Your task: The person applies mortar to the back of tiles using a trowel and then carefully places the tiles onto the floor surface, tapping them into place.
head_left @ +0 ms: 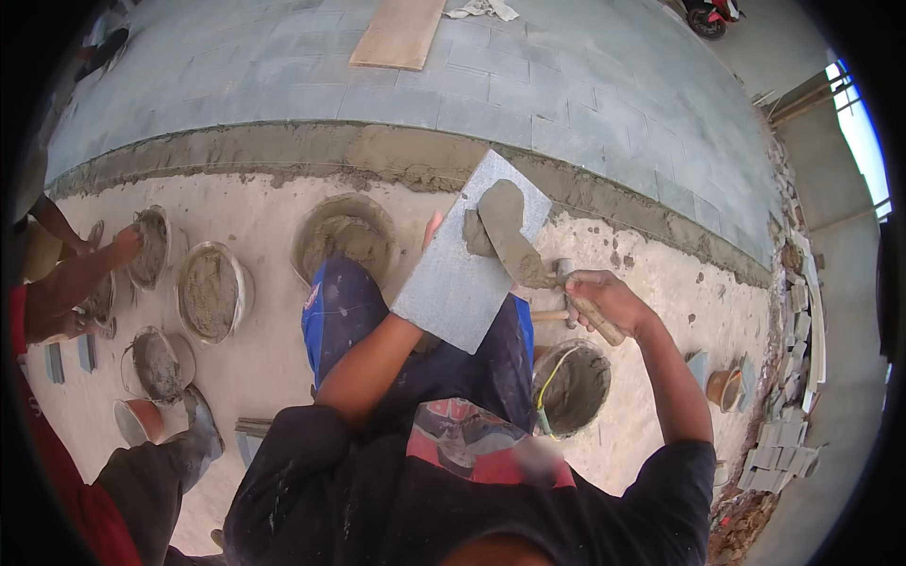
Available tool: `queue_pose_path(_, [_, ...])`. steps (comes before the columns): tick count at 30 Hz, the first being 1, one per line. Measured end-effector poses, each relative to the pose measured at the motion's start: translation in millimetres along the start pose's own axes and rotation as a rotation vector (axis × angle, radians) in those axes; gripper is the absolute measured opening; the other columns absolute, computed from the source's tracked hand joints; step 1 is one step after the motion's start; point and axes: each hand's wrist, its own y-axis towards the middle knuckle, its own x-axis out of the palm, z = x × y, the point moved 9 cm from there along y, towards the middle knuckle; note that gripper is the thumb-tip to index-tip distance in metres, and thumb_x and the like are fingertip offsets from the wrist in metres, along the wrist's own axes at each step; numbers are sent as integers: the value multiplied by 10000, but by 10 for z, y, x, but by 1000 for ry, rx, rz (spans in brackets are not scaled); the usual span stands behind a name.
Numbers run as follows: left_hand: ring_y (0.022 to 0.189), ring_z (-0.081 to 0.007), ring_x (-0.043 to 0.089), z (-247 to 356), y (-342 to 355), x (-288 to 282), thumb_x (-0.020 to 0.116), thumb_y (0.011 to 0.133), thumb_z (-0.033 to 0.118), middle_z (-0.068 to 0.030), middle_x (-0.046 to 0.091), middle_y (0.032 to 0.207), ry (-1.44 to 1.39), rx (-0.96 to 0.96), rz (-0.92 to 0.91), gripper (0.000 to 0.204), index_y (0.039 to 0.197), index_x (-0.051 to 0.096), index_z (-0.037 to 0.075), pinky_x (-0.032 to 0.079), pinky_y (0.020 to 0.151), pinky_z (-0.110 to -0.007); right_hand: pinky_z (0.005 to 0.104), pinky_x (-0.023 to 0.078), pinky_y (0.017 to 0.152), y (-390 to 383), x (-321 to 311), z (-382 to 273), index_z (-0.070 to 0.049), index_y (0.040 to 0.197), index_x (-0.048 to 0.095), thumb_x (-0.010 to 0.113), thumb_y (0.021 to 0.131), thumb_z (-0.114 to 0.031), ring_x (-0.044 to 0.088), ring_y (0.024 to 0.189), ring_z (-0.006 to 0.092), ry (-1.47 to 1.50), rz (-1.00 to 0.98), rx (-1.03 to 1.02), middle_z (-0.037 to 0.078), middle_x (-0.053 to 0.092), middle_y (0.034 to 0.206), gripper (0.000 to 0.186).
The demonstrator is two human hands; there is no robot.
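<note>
My left hand (431, 229) holds a tilted grey stone tile (444, 288) from beneath, fingertips showing at its left edge. My right hand (604, 302) grips the wooden handle of a trowel (595, 318), whose mortar-coated blade rests over the tile among dollops of wet mortar (500, 208). Just behind that hand is a hammer-like tool (550, 315) with a light handle. A bucket of mortar (344, 245) stands by my left knee, and another bucket (566, 406) sits by my right leg.
A co-worker's hand (125, 243) reaches to several buckets (212, 292) at left. Beyond a mortar strip (396, 151) lies grey tiling (585, 141) with a board (392, 33). Broken tiles (783, 462) and a wall (840, 283) line the right side.
</note>
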Motion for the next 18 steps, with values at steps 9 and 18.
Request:
queue_pose_path(9, [1344, -338, 506, 122, -40, 160, 322, 973, 721, -148, 460, 1529, -216, -58, -78, 847, 1565, 360, 116, 405, 1115, -578, 270, 489, 580, -57, 748, 221, -35, 1012, 648, 602, 1014, -316, 593, 619, 109, -98, -107, -55, 43, 627, 745, 284])
queue_pose_path(18, [1269, -348, 550, 336, -10, 133, 389, 940, 753, -114, 523, 1458, -147, 2, -116, 837, 1537, 405, 165, 419, 1052, -678, 271, 491, 573, -247, 873, 139, -25, 1106, 647, 581, 1037, -315, 595, 637, 101, -8, -180, -61, 29, 615, 762, 305])
